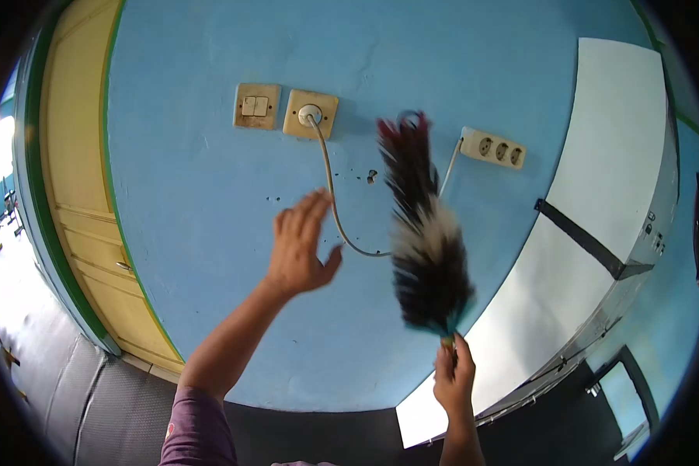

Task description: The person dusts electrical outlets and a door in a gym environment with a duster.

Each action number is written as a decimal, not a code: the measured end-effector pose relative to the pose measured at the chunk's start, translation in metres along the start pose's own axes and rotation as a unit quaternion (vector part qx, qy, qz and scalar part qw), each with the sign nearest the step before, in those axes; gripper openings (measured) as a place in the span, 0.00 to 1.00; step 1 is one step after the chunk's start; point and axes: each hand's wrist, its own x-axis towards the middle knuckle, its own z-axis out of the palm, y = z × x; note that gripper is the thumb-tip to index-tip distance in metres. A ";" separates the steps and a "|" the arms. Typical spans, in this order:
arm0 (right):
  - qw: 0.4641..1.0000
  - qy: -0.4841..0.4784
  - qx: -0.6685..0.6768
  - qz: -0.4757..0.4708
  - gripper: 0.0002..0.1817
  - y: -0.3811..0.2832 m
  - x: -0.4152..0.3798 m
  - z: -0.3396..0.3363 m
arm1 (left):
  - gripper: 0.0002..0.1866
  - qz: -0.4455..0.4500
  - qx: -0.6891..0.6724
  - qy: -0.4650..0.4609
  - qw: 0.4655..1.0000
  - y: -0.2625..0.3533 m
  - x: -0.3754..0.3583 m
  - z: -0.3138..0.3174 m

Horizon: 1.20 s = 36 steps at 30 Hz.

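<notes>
My right hand (455, 371) grips the handle of a feather duster (431, 248) at its lower end. The duster stands upright before the blue wall, its feathers dark with a pale band in the middle and reddish tips on top. It hides part of a cable (328, 167) that hangs in a curve from a plugged wall socket (292, 116). My left hand (299, 247) is raised with nothing in it, fingers stretched out, and its fingertips overlap the cable in this view. A white extension socket (493, 147) is on the wall right of the duster's top.
A double light switch (256, 106) sits left of the socket. The yellow door (81, 179) with a green frame is at the left. A large white cabinet (602, 116) with a black strap (581, 237) stands at the right. Dark matting (124, 404) covers the floor.
</notes>
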 end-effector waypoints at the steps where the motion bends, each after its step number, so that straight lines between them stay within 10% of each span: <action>1: 1.000 -0.004 0.003 -0.013 0.19 -0.008 0.014 0.011 | 0.46 -0.031 0.015 0.013 0.999 -0.008 0.005 -0.003; 9: 0.989 -0.032 -0.062 -0.129 0.19 0.003 0.027 0.077 | 0.45 -0.061 0.058 -0.023 0.996 -0.044 -0.014 -0.047; 25: 0.934 0.146 -0.213 -0.247 0.21 0.010 0.114 -0.028 | 0.37 -0.004 0.074 0.095 0.993 -0.064 -0.037 -0.069; 36: 0.861 0.130 -0.353 -0.342 0.18 -0.126 0.187 -0.050 | 0.34 0.018 0.119 0.083 0.989 -0.078 -0.025 -0.080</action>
